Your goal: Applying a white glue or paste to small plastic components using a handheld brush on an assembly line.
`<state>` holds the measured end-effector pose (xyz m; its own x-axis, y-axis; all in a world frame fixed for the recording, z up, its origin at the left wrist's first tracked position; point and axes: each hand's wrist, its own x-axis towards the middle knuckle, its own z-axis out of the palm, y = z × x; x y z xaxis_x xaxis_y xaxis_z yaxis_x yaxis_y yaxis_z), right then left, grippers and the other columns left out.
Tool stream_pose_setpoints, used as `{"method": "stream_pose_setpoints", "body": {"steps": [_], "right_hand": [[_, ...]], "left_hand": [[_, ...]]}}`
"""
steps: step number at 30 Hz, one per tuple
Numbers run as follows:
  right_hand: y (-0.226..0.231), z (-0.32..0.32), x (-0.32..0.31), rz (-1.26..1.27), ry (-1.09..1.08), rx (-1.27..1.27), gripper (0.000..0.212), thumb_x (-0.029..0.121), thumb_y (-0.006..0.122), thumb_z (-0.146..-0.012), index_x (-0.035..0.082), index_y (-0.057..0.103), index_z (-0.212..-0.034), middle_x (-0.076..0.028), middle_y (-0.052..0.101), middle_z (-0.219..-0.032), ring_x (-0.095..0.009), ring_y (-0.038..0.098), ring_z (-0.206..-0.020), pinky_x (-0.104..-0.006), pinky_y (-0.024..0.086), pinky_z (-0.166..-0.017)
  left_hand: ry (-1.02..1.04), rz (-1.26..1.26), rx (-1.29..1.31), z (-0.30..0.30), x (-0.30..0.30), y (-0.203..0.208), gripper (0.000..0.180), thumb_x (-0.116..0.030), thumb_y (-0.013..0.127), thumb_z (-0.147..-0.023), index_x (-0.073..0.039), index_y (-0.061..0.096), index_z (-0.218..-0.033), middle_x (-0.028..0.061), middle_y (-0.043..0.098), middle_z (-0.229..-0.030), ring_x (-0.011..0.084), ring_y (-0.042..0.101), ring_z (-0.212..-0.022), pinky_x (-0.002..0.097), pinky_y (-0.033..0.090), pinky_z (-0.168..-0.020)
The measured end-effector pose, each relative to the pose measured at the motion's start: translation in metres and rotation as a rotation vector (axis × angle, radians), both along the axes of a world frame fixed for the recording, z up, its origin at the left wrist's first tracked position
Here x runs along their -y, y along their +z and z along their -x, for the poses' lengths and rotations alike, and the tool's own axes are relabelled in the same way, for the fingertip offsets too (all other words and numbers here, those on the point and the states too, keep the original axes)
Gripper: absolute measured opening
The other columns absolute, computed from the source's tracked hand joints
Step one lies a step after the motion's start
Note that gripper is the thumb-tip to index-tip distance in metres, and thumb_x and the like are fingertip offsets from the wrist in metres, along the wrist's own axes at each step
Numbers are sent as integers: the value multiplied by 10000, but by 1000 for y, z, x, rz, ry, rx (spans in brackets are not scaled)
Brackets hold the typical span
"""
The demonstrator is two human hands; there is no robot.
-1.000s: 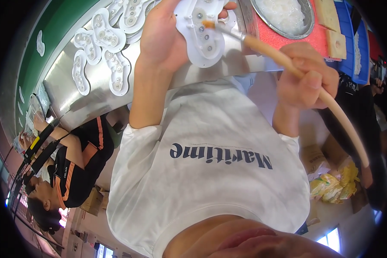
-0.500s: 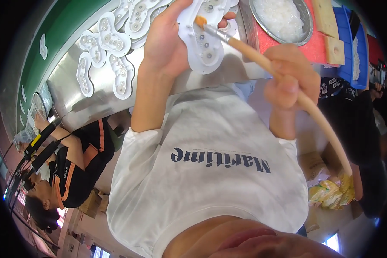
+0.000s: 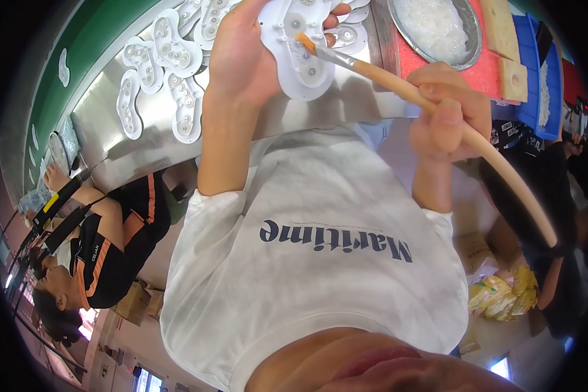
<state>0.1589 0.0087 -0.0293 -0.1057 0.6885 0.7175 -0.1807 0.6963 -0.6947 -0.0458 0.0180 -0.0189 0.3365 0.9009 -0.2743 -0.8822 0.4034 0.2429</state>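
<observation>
Closed around a white curved plastic housing (image 3: 300, 55), my left hand (image 3: 240, 62) holds it above the metal table, its fingertips showing past the far side. Small round parts and pegs sit inside the housing. My right hand (image 3: 447, 114) grips a long wooden-handled brush (image 3: 389, 80) with a metal ferrule. The brush's orange-tinted bristles touch the housing's inside, near its middle. Several similar housings (image 3: 174, 49) with round parts in them lie on the table to the left of my left hand, some overlapping.
A metal bowl (image 3: 475, 49) of whitish translucent jelly-like stuff stands on a red surface (image 3: 411, 59) at the right. Beside it are pale blocks (image 3: 512, 78) and a blue bin (image 3: 528, 108). The metal table (image 3: 104, 134) borders a green surface (image 3: 52, 85). Another person (image 3: 104, 261) works at the left.
The brush tip has moved down along the housing toward its near end. My left hand and the housing have shifted slightly left and up; my right hand has moved slightly right.
</observation>
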Motion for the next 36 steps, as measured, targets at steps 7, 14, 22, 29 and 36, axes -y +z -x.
{"method": "stream_pose_setpoints", "body": {"steps": [7,14,22,29,36], "right_hand": [[13,-9,3,193,77,94,126,47,506,-880,-36,532,-790,-139,606,-644,-91,491,-470,-222,403,-428],[16,-8,1,216,-40,13,165,71,487,-896,-43,517,-781,-150,598,-609,-129,540,-457,-231,425,-411],[12,3,4,210,39,64,230,151,416,-881,-50,495,-800,-217,561,-596,-230,511,-427,-306,413,-394],[7,-12,-8,185,226,153,234,159,430,-895,-44,498,-802,-208,566,-627,-162,460,-420,-287,379,-414],[21,-7,-10,66,276,152,172,97,466,-888,-54,503,-814,-187,575,-645,-144,477,-458,-262,386,-426]], "left_hand": [[34,-50,-168,-4,1,6,454,-315,327,-983,32,506,-1215,207,636,-1010,241,642,-810,345,530,-713],[38,-96,-148,1,-2,4,451,-301,328,-981,38,491,-1229,213,632,-1020,252,645,-810,350,532,-711],[-94,-40,-22,5,-4,4,447,-284,333,-983,58,478,-1231,245,613,-1048,284,649,-836,378,549,-721],[-264,64,-18,6,-12,-2,446,-279,354,-980,55,465,-1254,243,615,-1059,278,646,-868,384,550,-722],[-322,27,-24,9,-6,-2,429,-280,364,-976,21,475,-1260,234,627,-1040,267,647,-866,378,545,-702]]}}
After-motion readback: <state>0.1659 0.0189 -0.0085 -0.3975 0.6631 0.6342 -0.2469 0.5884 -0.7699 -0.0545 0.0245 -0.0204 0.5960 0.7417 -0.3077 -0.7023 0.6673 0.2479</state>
